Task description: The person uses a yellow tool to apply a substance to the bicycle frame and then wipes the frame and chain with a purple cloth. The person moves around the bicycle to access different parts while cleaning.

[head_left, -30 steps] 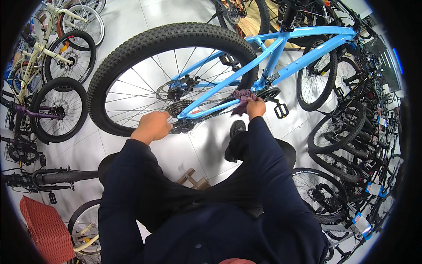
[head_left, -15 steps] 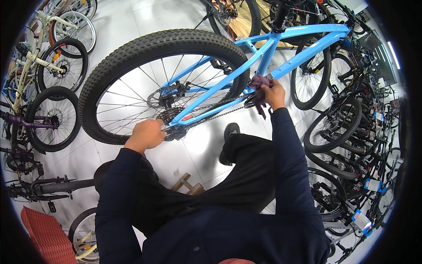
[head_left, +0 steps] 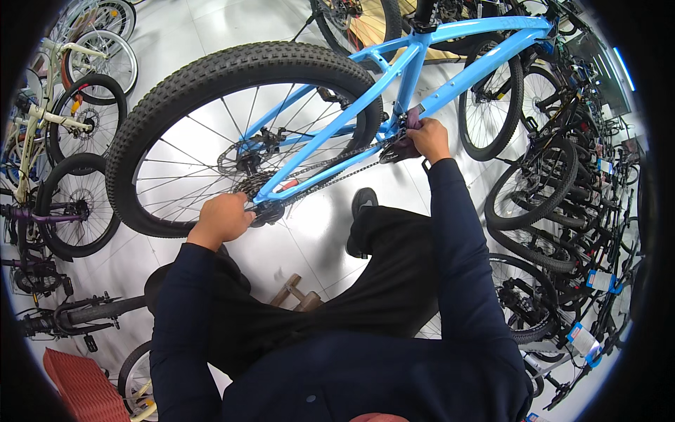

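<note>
A light blue mountain bike frame (head_left: 401,91) stands before me, its knobby rear tire (head_left: 232,63) to the left. My right hand (head_left: 429,138) grips a dark purple rag (head_left: 402,146) against the crank area, where the cloth partly hides the chainring. From there the chain (head_left: 344,167) runs back to the rear cassette (head_left: 252,184). My left hand (head_left: 223,216) is at the rear axle, beside the cassette and rear derailleur (head_left: 268,212). Its fingers are bent and pressed together at the derailleur; what lies between them, if anything, is hidden.
Rows of parked bikes line the right side, with a black tire (head_left: 492,105) nearest the blue frame. More bikes, including a purple one (head_left: 56,211), stand at left. A small wooden stool (head_left: 306,299) is between my legs; a red woven basket (head_left: 81,383) sits lower left.
My right hand has brought the rag slightly left and down onto the crank area; before, it was bunched up higher beside the frame. The whole view has shifted a little; my left hand stays by the derailleur.
</note>
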`<move>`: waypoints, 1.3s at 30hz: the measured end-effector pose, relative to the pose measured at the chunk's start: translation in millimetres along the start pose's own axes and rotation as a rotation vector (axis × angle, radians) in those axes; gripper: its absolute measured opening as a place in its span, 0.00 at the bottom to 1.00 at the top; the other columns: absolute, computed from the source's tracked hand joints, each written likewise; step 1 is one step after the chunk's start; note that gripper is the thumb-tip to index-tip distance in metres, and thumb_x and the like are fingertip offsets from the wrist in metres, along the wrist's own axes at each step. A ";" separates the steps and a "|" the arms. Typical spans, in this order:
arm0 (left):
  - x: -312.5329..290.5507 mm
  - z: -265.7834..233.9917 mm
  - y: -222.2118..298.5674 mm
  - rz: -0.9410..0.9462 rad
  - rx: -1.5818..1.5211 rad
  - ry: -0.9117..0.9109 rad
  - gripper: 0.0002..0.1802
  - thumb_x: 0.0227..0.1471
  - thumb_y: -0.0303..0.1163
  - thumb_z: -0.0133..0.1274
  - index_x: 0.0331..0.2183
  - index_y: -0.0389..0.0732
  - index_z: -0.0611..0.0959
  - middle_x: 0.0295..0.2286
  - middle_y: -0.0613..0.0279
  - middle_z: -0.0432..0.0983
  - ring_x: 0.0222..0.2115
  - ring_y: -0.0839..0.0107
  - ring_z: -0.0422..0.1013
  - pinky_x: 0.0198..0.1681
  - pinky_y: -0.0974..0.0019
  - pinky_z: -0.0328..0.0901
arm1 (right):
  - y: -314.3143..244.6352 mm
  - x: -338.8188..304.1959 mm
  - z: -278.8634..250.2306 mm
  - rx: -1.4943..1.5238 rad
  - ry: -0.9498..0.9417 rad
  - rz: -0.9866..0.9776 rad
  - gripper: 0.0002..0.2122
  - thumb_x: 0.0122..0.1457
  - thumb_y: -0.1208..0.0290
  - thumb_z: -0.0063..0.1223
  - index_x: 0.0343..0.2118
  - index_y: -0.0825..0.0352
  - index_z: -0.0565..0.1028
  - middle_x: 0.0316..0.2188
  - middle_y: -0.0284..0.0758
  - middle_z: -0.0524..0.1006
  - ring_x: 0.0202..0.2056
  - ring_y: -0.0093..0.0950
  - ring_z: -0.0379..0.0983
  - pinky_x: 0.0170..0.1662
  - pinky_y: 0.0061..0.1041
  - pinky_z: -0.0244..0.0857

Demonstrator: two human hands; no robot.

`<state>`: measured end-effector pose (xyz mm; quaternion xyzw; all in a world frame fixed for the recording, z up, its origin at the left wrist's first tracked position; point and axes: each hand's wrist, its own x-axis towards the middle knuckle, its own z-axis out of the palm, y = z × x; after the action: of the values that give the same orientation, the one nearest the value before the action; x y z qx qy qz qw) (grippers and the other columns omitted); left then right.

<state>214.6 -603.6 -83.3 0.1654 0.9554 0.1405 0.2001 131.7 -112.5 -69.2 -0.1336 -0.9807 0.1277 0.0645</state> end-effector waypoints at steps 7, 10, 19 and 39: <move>4.2 1.4 -3.4 0.017 0.024 0.002 0.18 0.51 0.43 0.59 0.35 0.38 0.84 0.31 0.47 0.82 0.37 0.46 0.77 0.41 0.47 0.71 | 10.3 -1.1 -24.0 -0.040 -0.206 0.130 0.15 0.48 0.59 0.65 0.32 0.66 0.85 0.35 0.46 0.84 0.41 0.44 0.81 0.46 0.38 0.73; 5.3 3.2 -4.2 0.023 0.033 0.000 0.18 0.51 0.43 0.59 0.36 0.38 0.84 0.31 0.46 0.82 0.36 0.46 0.77 0.41 0.47 0.71 | 4.7 -2.3 -18.1 0.054 0.034 0.173 0.15 0.48 0.59 0.66 0.32 0.67 0.83 0.33 0.47 0.83 0.37 0.45 0.81 0.44 0.39 0.74; 4.0 2.7 -5.4 0.037 0.033 0.005 0.18 0.51 0.43 0.60 0.35 0.37 0.83 0.30 0.47 0.82 0.36 0.46 0.77 0.41 0.47 0.71 | 1.3 -1.5 -14.1 0.025 -0.195 0.090 0.15 0.47 0.60 0.65 0.32 0.66 0.84 0.32 0.46 0.83 0.38 0.44 0.81 0.45 0.38 0.73; 0.1 0.5 -3.5 0.053 0.016 0.042 0.17 0.51 0.43 0.60 0.34 0.37 0.82 0.30 0.47 0.82 0.36 0.46 0.78 0.40 0.47 0.71 | 84.9 0.1 61.8 -0.234 -0.237 0.104 0.14 0.55 0.59 0.57 0.37 0.64 0.84 0.37 0.44 0.83 0.42 0.46 0.80 0.45 0.39 0.74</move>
<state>213.8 -606.7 -84.9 0.1893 0.9559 0.1414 0.1746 142.5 -47.8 -151.2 -0.1748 -0.9813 0.0306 -0.0741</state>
